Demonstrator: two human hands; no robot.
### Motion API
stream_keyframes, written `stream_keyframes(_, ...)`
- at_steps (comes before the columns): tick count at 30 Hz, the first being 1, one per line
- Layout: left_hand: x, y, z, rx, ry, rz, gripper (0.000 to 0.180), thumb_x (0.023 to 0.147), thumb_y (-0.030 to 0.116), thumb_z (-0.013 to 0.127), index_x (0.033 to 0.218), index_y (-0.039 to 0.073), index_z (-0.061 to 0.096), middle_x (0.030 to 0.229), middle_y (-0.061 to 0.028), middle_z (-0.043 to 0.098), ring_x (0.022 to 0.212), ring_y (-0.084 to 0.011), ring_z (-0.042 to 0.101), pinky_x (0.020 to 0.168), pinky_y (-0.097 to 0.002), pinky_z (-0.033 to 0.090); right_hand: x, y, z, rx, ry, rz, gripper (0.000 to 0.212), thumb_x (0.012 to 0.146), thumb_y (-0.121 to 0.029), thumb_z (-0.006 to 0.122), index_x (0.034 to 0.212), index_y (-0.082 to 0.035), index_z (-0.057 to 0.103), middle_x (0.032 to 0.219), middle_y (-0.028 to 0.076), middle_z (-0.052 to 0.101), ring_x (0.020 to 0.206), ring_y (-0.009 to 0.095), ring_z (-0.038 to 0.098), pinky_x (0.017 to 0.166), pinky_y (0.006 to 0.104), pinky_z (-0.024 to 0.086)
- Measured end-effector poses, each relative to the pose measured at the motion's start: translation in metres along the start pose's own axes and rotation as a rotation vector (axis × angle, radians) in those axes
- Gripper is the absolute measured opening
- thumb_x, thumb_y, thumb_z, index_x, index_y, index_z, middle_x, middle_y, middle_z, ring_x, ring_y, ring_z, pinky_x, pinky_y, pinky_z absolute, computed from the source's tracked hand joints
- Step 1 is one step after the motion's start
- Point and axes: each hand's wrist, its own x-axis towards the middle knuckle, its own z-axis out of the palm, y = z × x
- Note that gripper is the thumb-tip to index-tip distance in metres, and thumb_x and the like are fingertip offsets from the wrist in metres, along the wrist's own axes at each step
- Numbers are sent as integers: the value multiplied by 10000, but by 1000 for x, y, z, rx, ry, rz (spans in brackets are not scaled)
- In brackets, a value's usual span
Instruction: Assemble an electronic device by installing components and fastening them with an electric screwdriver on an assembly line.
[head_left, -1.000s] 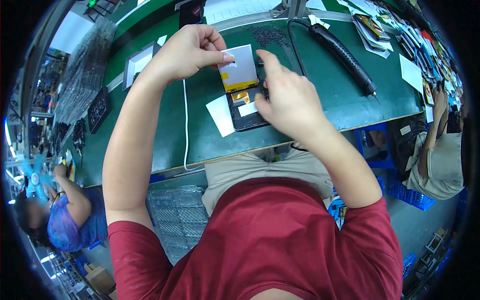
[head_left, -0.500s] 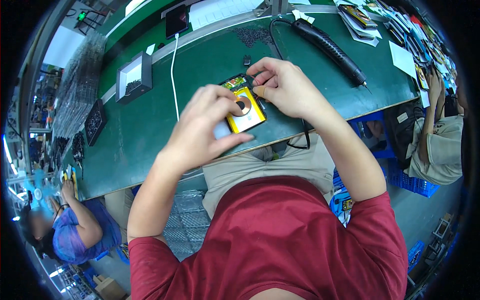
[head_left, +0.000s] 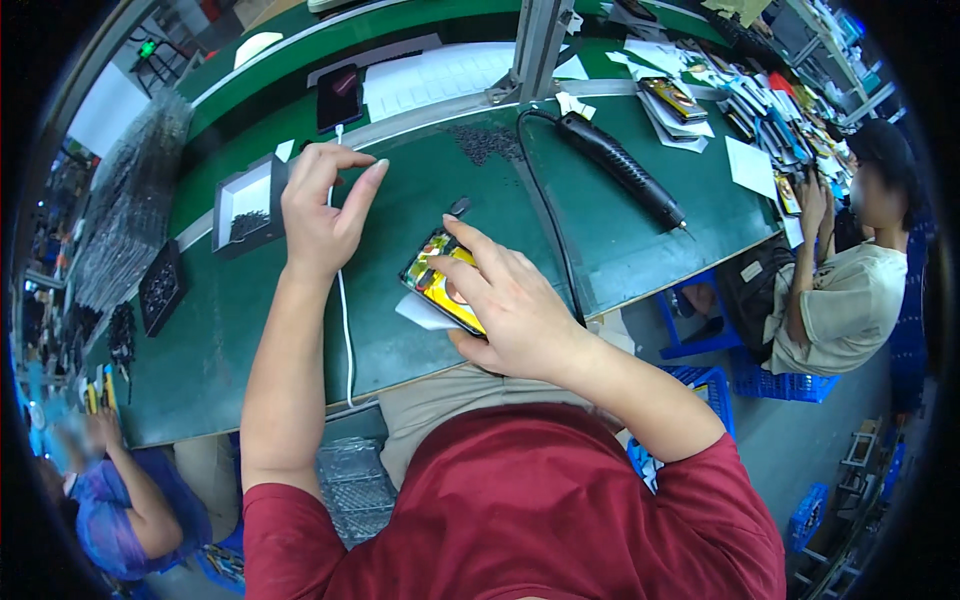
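Note:
An opened phone (head_left: 452, 293) with a green circuit board, yellow film and a copper coil lies tilted on the green bench. My right hand (head_left: 515, 305) spans it, fingers over its board and far corner, thumb at the near edge. Part of the coil is hidden beneath the fingers. A small black part (head_left: 459, 207) rests just beyond the phone, and a white sheet (head_left: 424, 312) shows under its left side. Raised beside the grey box (head_left: 222, 215) of small black pieces is my left hand (head_left: 325, 215); thumb and forefinger tips come near each other, with nothing visible between them.
A black electric screwdriver (head_left: 628, 172) lies at right, its cord crossing the bench. A white cable (head_left: 346, 320) runs to a dark phone (head_left: 339, 98). Small black pieces (head_left: 485, 143) are heaped at the back. Co-workers sit left and right; papers (head_left: 750, 167) lie far right.
My left hand has left the phone and moved up and left toward the grey box. My right hand now lies across the phone, which has turned and sits further left in the picture.

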Motion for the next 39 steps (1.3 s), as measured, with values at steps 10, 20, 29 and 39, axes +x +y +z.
stream_keyframes(10, 0, -3, -6, -26, 16, -20, 116, 868, 112, 794, 886, 29, 713, 884, -93, 664, 793, -234, 630, 662, -326, 482, -3, -22, 21, -138, 114, 108, 708, 770, -256, 841, 1375, -35, 547, 1507, 257, 446, 1296, 436, 529, 1058, 501, 444)
stream_keyframes(20, -3, -6, -5, -3, 21, 21, 118, 866, 100, 791, 866, 22, 702, 867, -96, 660, 767, -236, 622, 669, -330, 479, 1, 14, -8, -33, 203, -125, 486, 656, -130, 847, 1113, -101, 686, 1408, 185, 569, 1223, 373, 608, 968, 462, 502)
stream_keyframes(29, -3, -8, -7, -39, -18, -67, 117, 867, 79, 782, 847, 5, 693, 845, -104, 663, 769, -244, 641, 715, -336, 498, 25, 102, -104, 720, 376, 240, 392, 805, -56, 842, 1165, -34, 686, 1315, 128, 627, 1044, 163, 672, 819, 324, 593)
stream_keyframes(39, -2, -11, 0, -52, -54, -112, 124, 849, 80, 792, 837, 5, 693, 836, -108, 652, 782, -260, 641, 719, -349, 499, 62, 295, -199, -613, 559, 241, 354, 741, -293, 830, 1009, -80, 741, 1148, 171, 693, 1104, 365, 651, 988, 439, 516)
